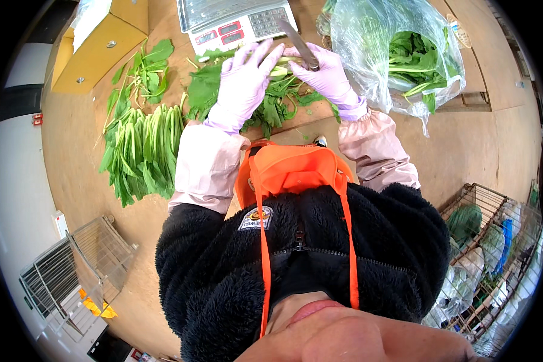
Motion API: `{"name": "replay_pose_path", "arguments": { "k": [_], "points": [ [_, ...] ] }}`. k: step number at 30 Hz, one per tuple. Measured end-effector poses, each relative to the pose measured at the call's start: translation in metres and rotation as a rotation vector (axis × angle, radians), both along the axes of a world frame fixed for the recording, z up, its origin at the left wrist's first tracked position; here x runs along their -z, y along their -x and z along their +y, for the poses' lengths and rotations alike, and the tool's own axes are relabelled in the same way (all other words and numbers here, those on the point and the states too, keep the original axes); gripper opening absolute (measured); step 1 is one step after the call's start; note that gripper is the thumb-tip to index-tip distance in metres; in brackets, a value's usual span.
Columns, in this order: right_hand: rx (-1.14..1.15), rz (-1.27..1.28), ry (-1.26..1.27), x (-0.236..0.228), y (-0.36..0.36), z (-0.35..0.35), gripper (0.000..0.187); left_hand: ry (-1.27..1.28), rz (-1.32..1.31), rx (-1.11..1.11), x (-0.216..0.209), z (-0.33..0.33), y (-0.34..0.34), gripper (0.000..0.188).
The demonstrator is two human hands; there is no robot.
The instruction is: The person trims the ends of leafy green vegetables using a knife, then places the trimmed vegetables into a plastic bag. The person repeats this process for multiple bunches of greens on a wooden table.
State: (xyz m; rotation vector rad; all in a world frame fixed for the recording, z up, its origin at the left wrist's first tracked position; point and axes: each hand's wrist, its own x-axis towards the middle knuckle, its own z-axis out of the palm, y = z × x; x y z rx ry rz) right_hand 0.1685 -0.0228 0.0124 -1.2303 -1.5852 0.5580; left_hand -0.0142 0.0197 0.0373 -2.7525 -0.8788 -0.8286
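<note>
1. Left hand [242, 81], gloved, fingers spread flat, pressing down on greens [271, 102] at table [464, 145] centre; palm open, not gripping.
2. Right hand [326, 75], gloved, clenched round knife [298, 43] handle; blade angled up-left, tip near scale [235, 21].
3. Pale stem end [282, 67] pinched between both hands' fingertips, just under blade; judged step: trimming stem base.
4. To do well: keep left fingertips curled back from edge, not splayed toward blade as now.
5. Cut close to root end only, so leaves stay joined as 1 bunch.
6. Keep blade moving away from left thumb; short controlled stroke, no sawing.
7. Hold bunch steady against table, not lifted; loose leaves underneath could slip.
8. Trimmed pile [142, 148] lying well left, stems aligned; add next bunch parallel, same direction.
9. Small leaf bunch [148, 69] beside yellow box [96, 48], apart from pile.
10. Bag [398, 54] of uncut greens just right of right hand, touching nothing held; within easy reach.
11. Risk: glove tip under blade; cannot tell exact gap.
</note>
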Motion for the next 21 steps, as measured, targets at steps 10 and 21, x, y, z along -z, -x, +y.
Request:
{"name": "replay_pose_path", "arguments": {
  "k": [10, 21],
  "points": [
    [0.353, -0.264, 0.005, 0.019, 0.029, -0.015, 0.019, 0.0, -0.078, -0.12, 0.051, 0.006, 0.008, 0.047],
    [0.406, -0.469, 0.03, 0.031, 0.047, -0.016, 0.016, 0.05, -0.084, -0.163, 0.044, -0.002, 0.005, 0.038]
  ]
}}
